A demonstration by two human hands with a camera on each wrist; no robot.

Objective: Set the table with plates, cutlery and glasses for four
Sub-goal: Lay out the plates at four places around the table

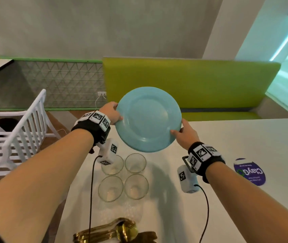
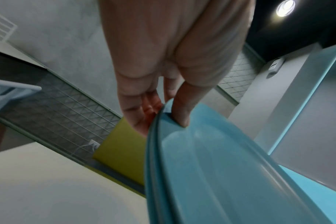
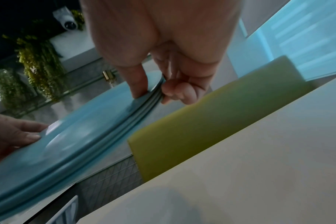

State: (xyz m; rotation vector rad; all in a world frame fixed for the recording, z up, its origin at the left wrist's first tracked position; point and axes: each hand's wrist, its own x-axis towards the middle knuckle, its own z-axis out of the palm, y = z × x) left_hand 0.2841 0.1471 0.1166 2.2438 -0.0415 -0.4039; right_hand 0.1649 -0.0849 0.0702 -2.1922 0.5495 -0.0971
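Note:
A stack of light blue plates (image 1: 148,119) hangs tilted in the air above the white table (image 1: 245,146). My left hand (image 1: 111,113) grips the stack's left rim, thumb on top (image 2: 179,109). Holding the right rim is my right hand (image 1: 183,133); its thumb lies on the top plate (image 3: 138,84) and its fingers curl beneath. In the right wrist view the stacked rims (image 3: 136,116) show several layers. Several empty glasses (image 1: 124,178) stand in a square below the stack. Gold cutlery (image 1: 115,232) lies piled at the table's near edge.
A green bench (image 1: 188,81) runs along the far side of the table. A white slatted chair (image 1: 17,137) stands on the left. A purple round sticker (image 1: 249,171) is on the table to the right. Black cables hang from both wrist units.

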